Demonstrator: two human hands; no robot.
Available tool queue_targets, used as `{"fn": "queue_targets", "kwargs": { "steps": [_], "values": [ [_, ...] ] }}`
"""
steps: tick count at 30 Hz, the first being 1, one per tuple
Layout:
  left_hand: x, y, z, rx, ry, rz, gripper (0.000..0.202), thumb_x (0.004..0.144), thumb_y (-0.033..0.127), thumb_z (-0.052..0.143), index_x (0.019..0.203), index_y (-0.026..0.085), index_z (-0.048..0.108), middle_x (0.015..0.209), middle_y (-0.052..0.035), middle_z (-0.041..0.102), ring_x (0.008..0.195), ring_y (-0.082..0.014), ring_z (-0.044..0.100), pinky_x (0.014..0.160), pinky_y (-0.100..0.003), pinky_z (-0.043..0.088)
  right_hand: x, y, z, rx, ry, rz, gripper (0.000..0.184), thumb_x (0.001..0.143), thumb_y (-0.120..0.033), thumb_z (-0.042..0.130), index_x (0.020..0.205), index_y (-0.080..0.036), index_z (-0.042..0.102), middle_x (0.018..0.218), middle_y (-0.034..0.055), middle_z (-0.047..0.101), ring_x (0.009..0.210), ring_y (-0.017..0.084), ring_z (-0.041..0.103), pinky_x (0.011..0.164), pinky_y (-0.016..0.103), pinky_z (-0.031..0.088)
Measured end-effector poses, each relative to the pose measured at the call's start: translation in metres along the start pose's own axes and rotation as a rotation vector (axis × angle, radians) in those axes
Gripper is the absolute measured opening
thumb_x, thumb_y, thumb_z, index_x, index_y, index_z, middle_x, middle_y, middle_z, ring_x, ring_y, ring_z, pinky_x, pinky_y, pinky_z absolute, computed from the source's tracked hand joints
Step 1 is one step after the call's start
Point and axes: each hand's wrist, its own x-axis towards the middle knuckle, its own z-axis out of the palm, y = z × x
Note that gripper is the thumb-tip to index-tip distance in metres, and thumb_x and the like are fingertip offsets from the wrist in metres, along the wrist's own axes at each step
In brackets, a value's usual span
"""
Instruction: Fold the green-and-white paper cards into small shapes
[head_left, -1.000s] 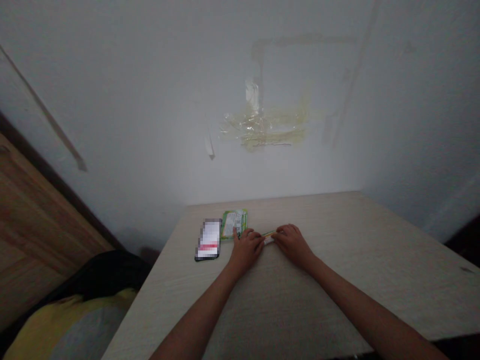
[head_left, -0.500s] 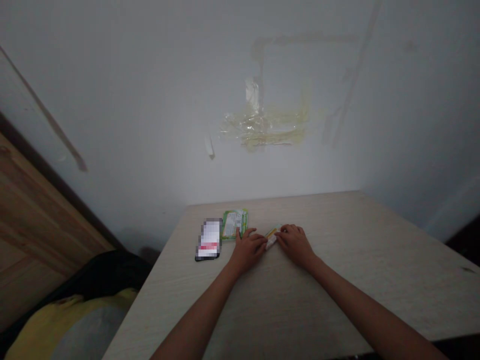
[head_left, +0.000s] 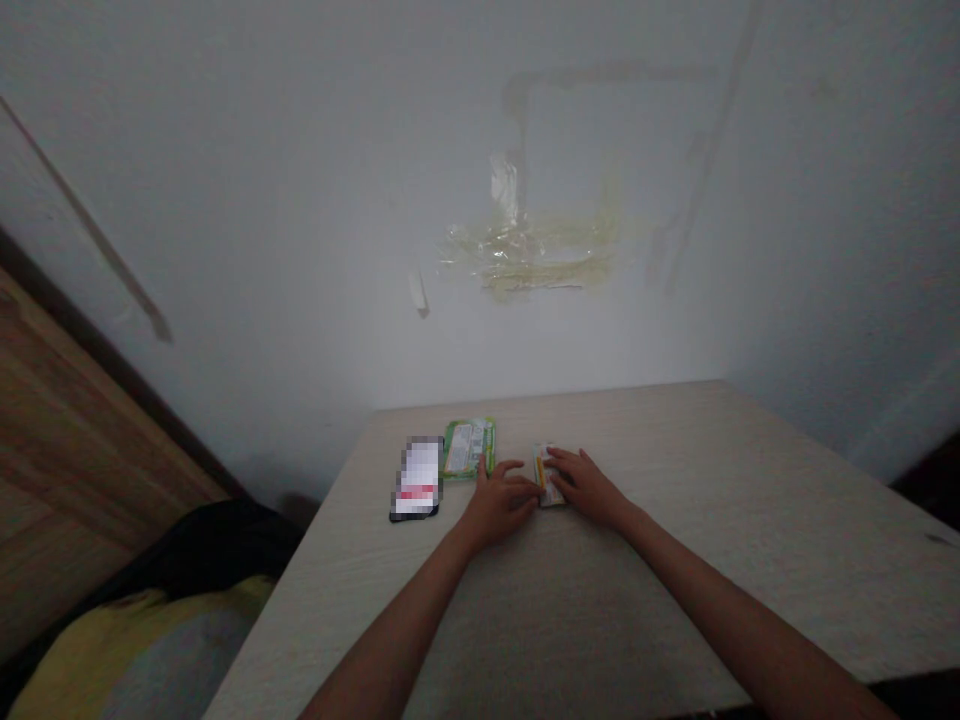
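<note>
A small flat box [head_left: 550, 489], white with an orange-yellow stripe, lies on the table [head_left: 645, 600] between my two hands. My left hand [head_left: 496, 507] has its index finger and thumb closed at the lower left edge of the box, while its outer fingers are spread. On the box's right side, the fingers of my right hand [head_left: 589, 486] grip it and cover part of its top. Just beyond my left hand lies a green and white printed packet [head_left: 466, 447]; one outer finger reaches its lower edge.
A phone [head_left: 418, 480] with a blurred-out screen lies left of the packet. The wall [head_left: 300, 250], marked with old tape, rises behind the table. Wooden panelling [head_left: 60, 430] and a yellow and grey cloth item [head_left: 150, 650] are at the left, below table height.
The small box has turned from a slant to nearly straight, its long side now pointing away from me. Both hands shifted slightly with it. Phone and packet stayed put.
</note>
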Motion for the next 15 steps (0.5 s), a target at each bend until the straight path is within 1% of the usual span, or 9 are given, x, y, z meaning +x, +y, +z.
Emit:
{"fn": "queue_targets", "kwargs": {
  "steps": [3,7,11,15],
  "values": [
    [0.0015,-0.0022,0.0023,0.027,0.050,-0.063,0.025,0.091,0.034,0.051,0.110,0.036,0.067,0.114,0.0013,0.070,0.130,-0.0231,0.042,0.113,-0.062,-0.005,0.0022,-0.0024,-0.0044,0.028,-0.051,-0.014,0.037,0.094,-0.031,0.045,0.129,-0.027,0.055,0.143,0.0106,0.048,0.134,0.023,0.042,0.111,0.057,0.023],
    [0.0031,-0.0047,0.0050,0.076,0.115,-0.165,0.025,0.092,0.037,0.049,0.111,0.035,0.067,0.120,-0.0002,0.067,0.130,-0.0257,0.041,0.110,-0.067,-0.007,0.0030,-0.0037,-0.0048,0.034,-0.051,-0.020,0.039,0.094,-0.031,0.044,0.131,-0.025,0.053,0.143,0.0119,0.048,0.134,0.022,0.042,0.112,0.056,0.023],
    [0.0027,-0.0044,0.0065,0.112,0.102,-0.157,0.025,0.092,0.039,0.050,0.112,0.040,0.065,0.124,0.0021,0.065,0.133,-0.0272,0.037,0.108,-0.070,-0.007,0.0018,-0.0036,-0.0019,0.014,-0.021,-0.041,0.038,0.094,-0.029,0.044,0.130,-0.024,0.054,0.142,0.0125,0.049,0.133,0.023,0.043,0.111,0.055,0.026],
    [0.0022,-0.0034,0.0072,0.138,0.110,-0.142,0.025,0.091,0.039,0.052,0.112,0.040,0.064,0.125,0.0021,0.064,0.133,-0.0281,0.036,0.107,-0.071,-0.008,0.0011,-0.0036,-0.0001,-0.017,-0.001,-0.079,0.036,0.093,-0.027,0.046,0.127,-0.024,0.056,0.141,0.0119,0.049,0.133,0.023,0.043,0.110,0.054,0.029]
  ]
}}
